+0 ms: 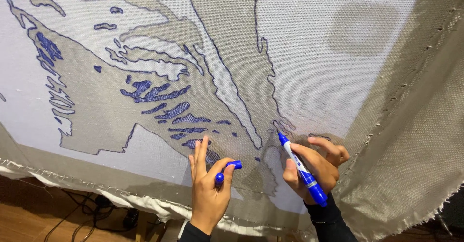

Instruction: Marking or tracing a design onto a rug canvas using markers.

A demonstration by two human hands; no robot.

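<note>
Left hand point(209, 186): fingers flat on stretched fabric point(314, 53), thumb and forefinger pinching blue marker cap point(228, 170). Right hand point(315, 166), beside it: fist closed around blue marker point(300, 168), tip touching fabric's drawn outline point(222, 58) above.

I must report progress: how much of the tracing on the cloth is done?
Done: blue outlines and hatched patches on the stretched beige woven cloth. In hand: right hand draws with the blue-and-white marker pen; left hand holds its blue cap. Left: unmarked fabric at upper right.
</note>
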